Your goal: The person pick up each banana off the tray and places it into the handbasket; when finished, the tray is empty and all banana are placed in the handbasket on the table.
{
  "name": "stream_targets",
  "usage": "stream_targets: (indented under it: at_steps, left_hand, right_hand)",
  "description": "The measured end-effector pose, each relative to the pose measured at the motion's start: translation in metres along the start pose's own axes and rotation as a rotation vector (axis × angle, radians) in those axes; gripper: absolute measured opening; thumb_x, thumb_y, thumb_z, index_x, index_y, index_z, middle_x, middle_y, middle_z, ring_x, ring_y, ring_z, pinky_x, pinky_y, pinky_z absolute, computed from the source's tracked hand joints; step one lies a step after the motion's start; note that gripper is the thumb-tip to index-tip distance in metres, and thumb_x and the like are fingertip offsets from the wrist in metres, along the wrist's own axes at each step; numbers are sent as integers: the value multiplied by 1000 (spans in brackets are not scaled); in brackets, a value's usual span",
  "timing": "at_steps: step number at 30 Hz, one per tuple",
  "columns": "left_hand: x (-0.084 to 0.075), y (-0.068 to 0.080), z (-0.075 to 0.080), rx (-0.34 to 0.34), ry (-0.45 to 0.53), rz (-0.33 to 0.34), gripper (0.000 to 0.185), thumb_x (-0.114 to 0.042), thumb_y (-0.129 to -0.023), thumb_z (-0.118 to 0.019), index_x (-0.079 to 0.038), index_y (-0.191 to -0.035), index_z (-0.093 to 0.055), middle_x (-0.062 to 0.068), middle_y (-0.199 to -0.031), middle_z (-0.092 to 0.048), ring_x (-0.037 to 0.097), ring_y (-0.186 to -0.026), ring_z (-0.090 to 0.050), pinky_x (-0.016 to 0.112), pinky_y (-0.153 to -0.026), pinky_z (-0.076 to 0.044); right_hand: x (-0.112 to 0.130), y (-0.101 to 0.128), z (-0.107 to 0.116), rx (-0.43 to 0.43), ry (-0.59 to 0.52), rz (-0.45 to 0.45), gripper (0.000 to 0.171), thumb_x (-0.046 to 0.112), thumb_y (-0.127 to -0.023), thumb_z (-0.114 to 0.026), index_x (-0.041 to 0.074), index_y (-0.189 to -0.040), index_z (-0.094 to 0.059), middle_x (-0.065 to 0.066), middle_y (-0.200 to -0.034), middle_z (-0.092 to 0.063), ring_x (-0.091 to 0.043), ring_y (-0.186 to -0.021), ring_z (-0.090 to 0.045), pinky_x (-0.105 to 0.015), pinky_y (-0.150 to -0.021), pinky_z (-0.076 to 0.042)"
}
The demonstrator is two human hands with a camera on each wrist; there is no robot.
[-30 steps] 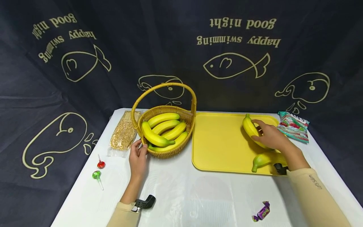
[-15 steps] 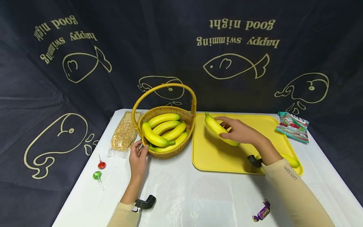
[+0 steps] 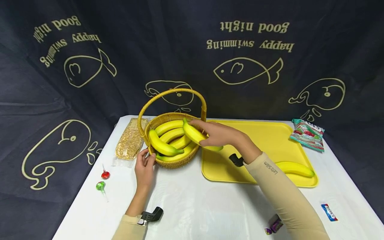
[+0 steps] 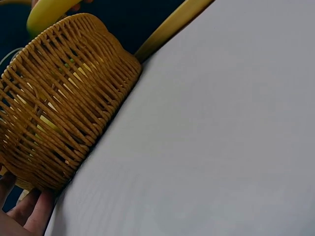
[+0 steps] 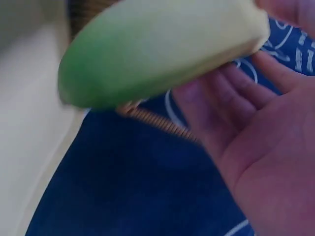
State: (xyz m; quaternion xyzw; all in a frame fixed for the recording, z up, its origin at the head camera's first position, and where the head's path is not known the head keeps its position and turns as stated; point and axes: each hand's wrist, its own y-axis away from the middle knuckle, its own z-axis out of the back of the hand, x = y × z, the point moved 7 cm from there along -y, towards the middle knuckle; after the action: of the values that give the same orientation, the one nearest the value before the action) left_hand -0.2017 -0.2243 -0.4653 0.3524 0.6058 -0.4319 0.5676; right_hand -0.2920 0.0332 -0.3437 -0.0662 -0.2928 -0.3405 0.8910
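My right hand (image 3: 223, 133) pinches a yellow banana (image 3: 193, 134) with a green tip between thumb and fingers. That banana is above the right side of a wicker basket (image 3: 172, 164) with a tall handle. In the right wrist view the held banana (image 5: 157, 54) fills the upper part, with the fingers along one side. Several bananas (image 3: 163, 145) lie piled inside the basket. At the basket's near left side, my left hand (image 3: 144, 170) holds its rim. The left wrist view shows its fingers (image 4: 42, 211) against the woven wall. Another banana (image 3: 295, 168) lies on the yellow tray (image 3: 270, 136).
A bag of grains (image 3: 129, 143) lies left of the basket. Red (image 3: 105, 175) and green (image 3: 100, 185) lollipops are nearer on the left. A snack bag (image 3: 308, 135) touches the tray's right corner. A purple candy (image 3: 274, 226) and a blue-red packet (image 3: 329, 212) lie at the front right.
My right hand has carried the banana leftward from the tray's right side to the basket. The left hand has stayed at the basket. The blue-red packet has come into view from under the right arm.
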Motion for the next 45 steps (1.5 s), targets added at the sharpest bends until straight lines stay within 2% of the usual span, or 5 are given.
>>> stream_targets:
  at_steps: [6, 20, 26, 32, 45]
  left_hand:
    - [19, -7, 2, -20, 10, -12, 38, -21, -97, -59, -6, -131, -50, 5, -134, -54, 11, -106, -59, 29, -79, -52]
    - [7, -2, -1, -10, 32, 6, 39, -16, -96, -59, 0, -131, -49, 11, -137, -51, 9, -104, -59, 38, -84, -52]
    - [-4, 1, -3, -4, 31, 7, 39, -15, -96, -59, 1, -130, -50, 11, -135, -53, 10, -103, -60, 45, -85, -51]
    - [20, -8, -3, -31, 48, -4, 38, -16, -96, -59, -1, -129, -51, 14, -134, -53, 11, -105, -60, 32, -80, -53]
    - [8, -8, 5, -13, 48, 21, 36, -14, -95, -59, 0, -127, -52, 11, -128, -58, 11, -104, -60, 40, -83, -52]
  right_hand:
    - [11, -43, 0, 12, 44, -25, 80, 23, -85, -67, 17, -151, -23, -3, -101, -59, -17, -81, -57, -30, -73, -48]
    - [1, -122, -17, 80, -21, -306, 81, 34, -87, -68, 19, -153, -23, -5, -143, -43, -20, -117, -47, -35, -94, -43]
    - [10, -137, -29, 68, -178, -353, 78, 29, -89, -69, 16, -152, -26, -7, -137, -45, -21, -106, -55, -34, -77, -54]
    - [10, -141, -46, 61, -235, -377, 74, 24, -88, -71, 11, -149, -32, -7, -132, -47, -20, -104, -54, -34, -78, -52]
    - [19, -145, -64, -12, -34, -322, 68, 41, -96, -55, 14, -152, -28, -8, -147, -41, -23, -131, -40, -38, -106, -35]
